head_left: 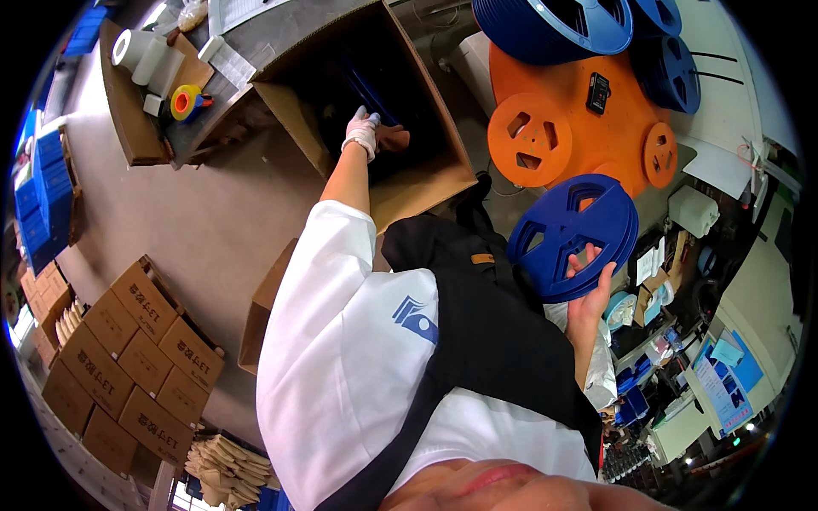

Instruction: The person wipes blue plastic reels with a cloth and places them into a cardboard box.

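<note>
Head view: our left hand [365, 132] reaches open-fingered into the cardboard box [426, 183]; our right hand [588, 294], grip clamped on the blue reel [573, 234], might drop it one-handed.

Left hand [365, 129] inside open carton [426, 183], right hand [590, 294] holding reel [573, 234] to its right, stacked boxes [128, 358] on floor far left

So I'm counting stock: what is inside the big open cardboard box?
Inside the cardboard box the left hand, gloved, reaches toward dark blue flat pieces standing near the back. The rest of the interior is in shadow; how many pieces there are cannot be told.
</note>
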The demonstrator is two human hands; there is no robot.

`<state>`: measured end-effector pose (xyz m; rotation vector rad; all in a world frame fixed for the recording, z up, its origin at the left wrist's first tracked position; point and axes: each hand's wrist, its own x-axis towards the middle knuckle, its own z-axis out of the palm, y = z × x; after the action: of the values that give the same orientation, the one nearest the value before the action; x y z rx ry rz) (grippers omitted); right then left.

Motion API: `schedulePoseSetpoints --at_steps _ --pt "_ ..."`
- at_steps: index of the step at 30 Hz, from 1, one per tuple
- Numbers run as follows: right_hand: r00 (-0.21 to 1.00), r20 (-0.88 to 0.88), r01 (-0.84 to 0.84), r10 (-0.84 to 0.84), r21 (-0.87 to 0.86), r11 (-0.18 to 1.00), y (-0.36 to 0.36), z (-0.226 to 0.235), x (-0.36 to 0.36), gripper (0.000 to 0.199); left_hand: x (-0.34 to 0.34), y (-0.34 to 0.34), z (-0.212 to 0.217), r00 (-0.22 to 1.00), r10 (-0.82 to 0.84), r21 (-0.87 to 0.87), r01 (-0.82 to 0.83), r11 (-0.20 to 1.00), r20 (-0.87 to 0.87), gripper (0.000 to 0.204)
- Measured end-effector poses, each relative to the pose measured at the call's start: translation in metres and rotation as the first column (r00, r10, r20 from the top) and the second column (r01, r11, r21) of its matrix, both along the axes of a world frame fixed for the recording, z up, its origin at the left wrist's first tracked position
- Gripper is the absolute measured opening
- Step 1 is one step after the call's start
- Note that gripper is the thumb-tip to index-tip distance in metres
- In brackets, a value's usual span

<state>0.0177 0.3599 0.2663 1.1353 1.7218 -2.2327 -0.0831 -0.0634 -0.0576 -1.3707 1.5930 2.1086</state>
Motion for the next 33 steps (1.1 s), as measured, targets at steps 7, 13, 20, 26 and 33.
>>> schedulePoseSetpoints --at_steps 7,13,20,26,33 --pt "0.968 -0.251 -0.019 -0.033 -0.204 0.979 -0.002 0.011 -0.018 0.051 0.055 0.02 0.02 0.981 0.155 0.309 -0.112 0.945 -0.119 0.013" --pt "0.945 -0.303 -0.05 -0.119 -0.496 0.867 -0.028 0.02 -0.038 0.046 0.05 0.01 0.048 0.68 0.582 0.821 0.052 0.568 -0.446 0.018" --pt "0.944 -0.326 -0.266 0.056 -0.647 0.714 -0.054 0.014 -0.042 0.04 0.006 0.06 0.256 0.792 -0.045 0.053 0.098 0.994 -0.609 0.042" --pt "0.966 -0.208 -0.252 0.154 -0.621 0.743 -0.077 0.015 -0.043 0.046 0.029 0.161 0.299 0.213 -0.833 -0.852 0.005 0.523 -0.51 0.039" --pt "0.922 -0.322 -0.38 0.215 -0.639 0.669 -0.081 0.022 -0.035 0.047 0.024 0.122 0.264 0.465 -0.75 -0.744 0.249 0.621 -0.47 0.045"
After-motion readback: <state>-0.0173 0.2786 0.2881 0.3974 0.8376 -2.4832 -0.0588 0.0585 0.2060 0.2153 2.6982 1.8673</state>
